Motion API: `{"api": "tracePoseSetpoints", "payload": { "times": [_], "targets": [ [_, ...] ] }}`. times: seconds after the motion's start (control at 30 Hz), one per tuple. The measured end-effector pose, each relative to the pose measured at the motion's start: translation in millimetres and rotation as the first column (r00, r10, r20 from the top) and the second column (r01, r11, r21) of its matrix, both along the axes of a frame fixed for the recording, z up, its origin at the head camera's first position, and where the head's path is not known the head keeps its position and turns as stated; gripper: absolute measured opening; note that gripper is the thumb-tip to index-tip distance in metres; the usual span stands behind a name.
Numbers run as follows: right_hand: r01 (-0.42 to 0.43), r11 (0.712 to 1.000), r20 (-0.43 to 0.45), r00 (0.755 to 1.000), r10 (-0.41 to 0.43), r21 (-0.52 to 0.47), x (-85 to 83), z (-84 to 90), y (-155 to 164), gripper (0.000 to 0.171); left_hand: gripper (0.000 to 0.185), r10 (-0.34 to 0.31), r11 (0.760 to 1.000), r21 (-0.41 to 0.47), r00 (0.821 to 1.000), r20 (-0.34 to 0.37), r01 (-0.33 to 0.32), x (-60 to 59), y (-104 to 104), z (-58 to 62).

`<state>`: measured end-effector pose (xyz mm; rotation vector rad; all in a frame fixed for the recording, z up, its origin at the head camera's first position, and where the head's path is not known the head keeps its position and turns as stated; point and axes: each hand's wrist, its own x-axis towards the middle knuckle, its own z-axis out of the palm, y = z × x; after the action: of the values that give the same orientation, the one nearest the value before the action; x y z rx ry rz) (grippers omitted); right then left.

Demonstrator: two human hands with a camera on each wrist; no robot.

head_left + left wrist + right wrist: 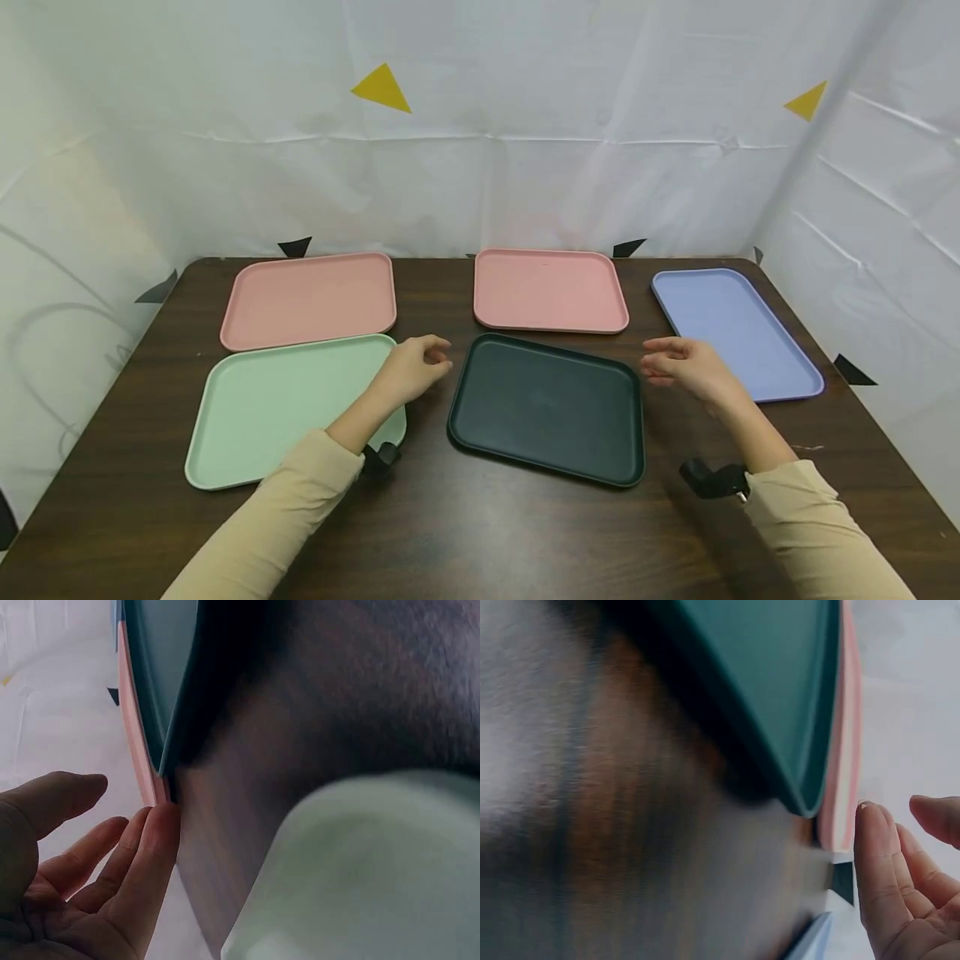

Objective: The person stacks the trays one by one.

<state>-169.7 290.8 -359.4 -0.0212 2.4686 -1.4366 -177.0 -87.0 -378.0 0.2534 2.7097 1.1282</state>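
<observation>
A dark green tray (547, 408) lies slightly turned on the table between the two hands. Just off its left edge is my left hand (412, 367), fingers loosely bent with nothing between them, near the right end of a light green tray (285, 408). In the left wrist view the thumb (60, 799) stands apart from the fingers. My right hand (690, 367) hovers to the right of the dark green tray, apart from it and beside a blue tray (738, 333). Its fingers (881, 870) are relaxed and hold nothing in the right wrist view.
Two pink trays lie along the back of the brown table (480, 542): one pink tray (315, 296) at the left, another pink tray (547, 292) behind the dark green one. White sheeting (525, 192) with yellow triangles hangs behind the table.
</observation>
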Motion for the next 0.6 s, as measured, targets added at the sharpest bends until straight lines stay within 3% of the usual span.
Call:
{"api": "tracePoseSetpoints", "payload": {
  "times": [0.23,0.6],
  "targets": [
    [-0.019,1.0,0.035,0.999,0.018,0.022,2.9,-16.8,4.8,0.046,0.043,-0.021,1.0,-0.001,0.998,0.063,0.021,-3.5,5.1,-12.4],
    [-0.009,0.998,0.098,0.995,0.004,0.055,11.0,-26.8,7.6,0.046,0.048,-0.057,0.998,0.032,0.989,0.136,0.053,-2.4,9.0,-19.0]
  ]
}}
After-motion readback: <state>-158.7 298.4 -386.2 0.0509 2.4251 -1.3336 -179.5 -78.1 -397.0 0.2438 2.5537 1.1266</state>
